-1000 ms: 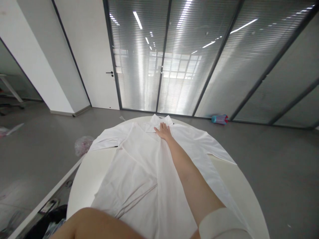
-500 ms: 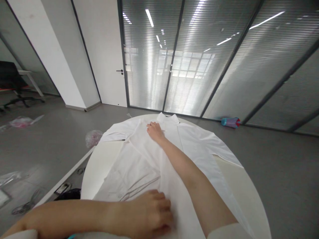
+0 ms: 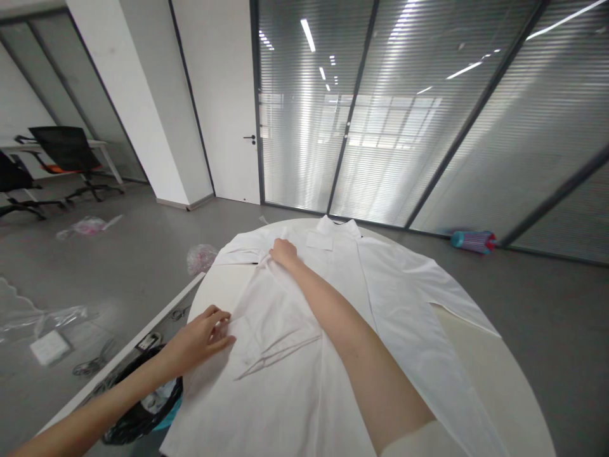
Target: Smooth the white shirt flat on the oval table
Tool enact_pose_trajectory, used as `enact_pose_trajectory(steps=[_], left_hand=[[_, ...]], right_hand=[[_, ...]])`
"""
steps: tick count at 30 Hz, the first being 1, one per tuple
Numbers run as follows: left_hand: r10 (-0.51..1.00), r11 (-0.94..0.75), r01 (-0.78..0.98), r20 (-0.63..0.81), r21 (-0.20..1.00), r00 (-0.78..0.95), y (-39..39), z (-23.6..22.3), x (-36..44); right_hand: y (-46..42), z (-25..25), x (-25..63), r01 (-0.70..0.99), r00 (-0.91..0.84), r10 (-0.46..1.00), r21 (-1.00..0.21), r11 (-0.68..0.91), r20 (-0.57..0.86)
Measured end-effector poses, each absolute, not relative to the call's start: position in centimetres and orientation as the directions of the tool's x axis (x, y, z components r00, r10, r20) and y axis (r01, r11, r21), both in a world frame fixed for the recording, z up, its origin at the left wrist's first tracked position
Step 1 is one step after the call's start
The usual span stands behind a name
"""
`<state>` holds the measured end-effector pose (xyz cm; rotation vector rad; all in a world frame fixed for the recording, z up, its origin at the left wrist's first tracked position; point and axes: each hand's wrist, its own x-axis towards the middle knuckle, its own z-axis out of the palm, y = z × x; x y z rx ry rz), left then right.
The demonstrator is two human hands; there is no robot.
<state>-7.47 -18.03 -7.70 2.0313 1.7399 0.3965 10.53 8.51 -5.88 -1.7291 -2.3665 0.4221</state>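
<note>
Scissors (image 3: 94,363) lie on the floor out past the left hand (image 3: 200,339), and a black plastic bag (image 3: 143,406) sits below that hand, past the table edge. The left hand is half open with bent fingers, at the shirt's left side, and does not seem to hold anything. The white long-sleeved shirt (image 3: 285,393) lies spread out on a round white table (image 3: 504,387), right under both hands. The right hand (image 3: 284,252) is up near the collar (image 3: 337,227), with its fingers bent down on the cloth. It may be pinching a little, but the view is too poor to be sure. Far past the right hand, a blue and purple bottle (image 3: 473,241) lies on the floor. Flat, gentle hands smooth cloth best, because tight fingers make new folds. Since the last picture, the left hand has moved from the shirt's lower middle out to its side. The right hand is close to where it was.
</note>
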Motion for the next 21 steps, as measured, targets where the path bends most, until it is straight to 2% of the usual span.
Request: enact_pose_trajectory(steps=[3,6,10,15,19,21], left_hand=[[0.986,-0.055,0.775,-0.087,0.630,0.141,-18.2,-7.7,-7.2],[0.980,0.001,0.744,-0.148,0.669,0.132,-18.6,-7.2,-7.1],[0.964,0.000,0.801,-0.213,0.599,0.160,-19.8,-5.3,-6.6],[0.947,-0.242,0.842,-0.071,0.483,0.313,-22.0,-2.7,-5.5],[0.896,-0.249,0.879,-0.249,0.406,0.369,-24.2,-2.0,-5.2],[0.876,-0.292,0.876,-0.260,0.383,0.406,-25.1,-1.6,-5.0]], right_hand=[[8.7,-5.6,11.3,0.868,-0.239,0.970,-0.438,0.232,0.041],[9.0,-5.2,12.9,0.810,-0.180,0.980,-0.552,0.198,0.088],[9.4,-5.0,16.3,0.721,-0.127,0.991,-0.683,0.114,0.032],[9.1,-6.2,20.5,0.667,-0.074,0.989,-0.744,-0.048,-0.129],[8.8,-7.2,21.8,0.651,-0.051,0.981,-0.751,-0.110,-0.188],[8.9,-7.2,21.8,0.644,-0.039,0.985,-0.757,-0.106,-0.170]])
